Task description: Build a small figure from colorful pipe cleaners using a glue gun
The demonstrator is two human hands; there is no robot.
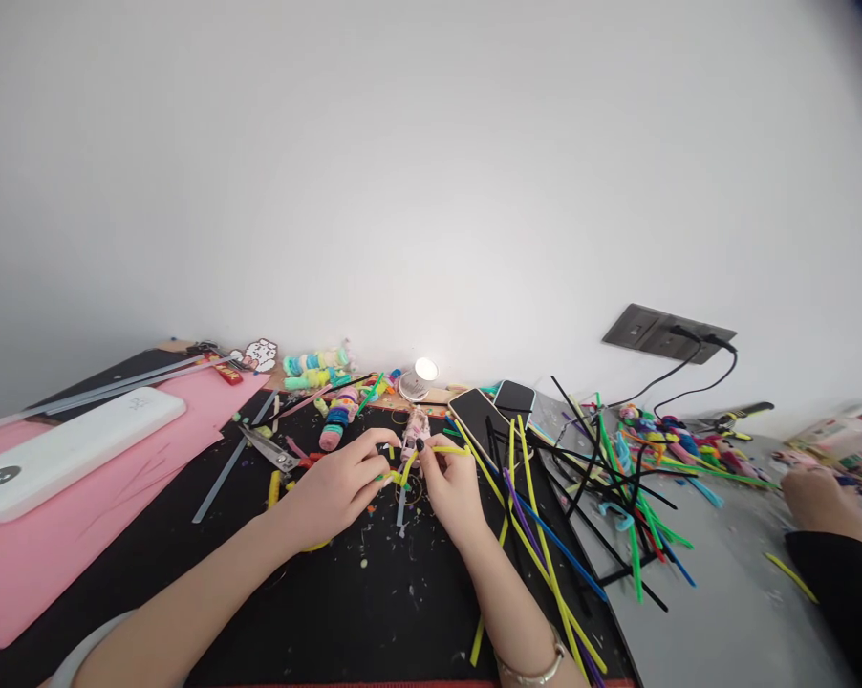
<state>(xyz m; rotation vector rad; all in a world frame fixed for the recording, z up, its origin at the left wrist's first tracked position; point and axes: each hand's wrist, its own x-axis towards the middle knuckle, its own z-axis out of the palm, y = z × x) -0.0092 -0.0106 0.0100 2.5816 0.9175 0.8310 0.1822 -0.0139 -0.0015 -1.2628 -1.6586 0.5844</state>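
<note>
Over the black mat, my left hand (352, 478) has its fingers bent together around one end of a yellow pipe cleaner (408, 466). My right hand (451, 483) pinches the same yellow pipe cleaner between thumb and forefinger, and its free end sticks out to the right above the knuckles. Some green shows near the left fingertips. Just beyond the hands lies a small pale pink object (417, 422), its lower part hidden by the fingers. Scissors (269, 449) with red handles lie beside my left wrist, partly covered.
Many loose pipe cleaners (538, 535) lie to the right. Two phones (478, 416), a small lit lamp (418, 379) and colourful fuzzy figures (341, 416) stand or lie near the wall. Pink paper (137, 487) carries a white device (79, 449) at left. A co-worker's hand (825, 502) is far right.
</note>
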